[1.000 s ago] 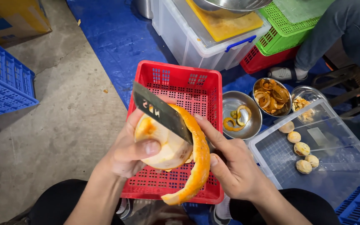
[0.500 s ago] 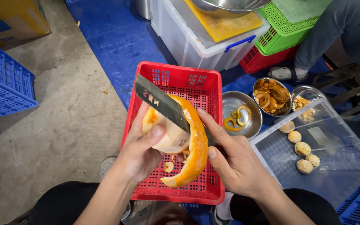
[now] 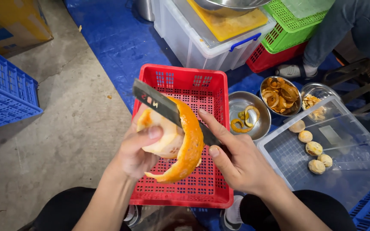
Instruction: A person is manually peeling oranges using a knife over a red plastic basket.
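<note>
My left hand (image 3: 135, 154) wrapped around fruit (image 3: 161, 137), my right hand (image 3: 240, 164) gripping knife (image 3: 159, 105), orange peel (image 3: 189, 152) curling over red basket (image 3: 206, 85), bare concrete floor (image 3: 61, 128), blue tarp (image 3: 120, 38) beyond.

left hand (image 3: 135, 154) grips fruit (image 3: 161, 137) | right hand (image 3: 240, 164) holds knife (image 3: 159, 105)

Knife (image 3: 168, 112) handle hidden inside right hand (image 3: 240, 164) fingers (image 3: 213, 128).

Two hands, left (image 3: 135, 156) and right (image 3: 240, 164), one knife (image 3: 168, 109), one fruit (image 3: 165, 137). One red basket (image 3: 180, 192) in the middle. Three metal bowls (image 3: 247, 115) to the right. Five peeled pieces (image 3: 313, 148) lie on the clear lid (image 3: 356, 145). One blue crate (image 3: 5, 96) far left.
</note>
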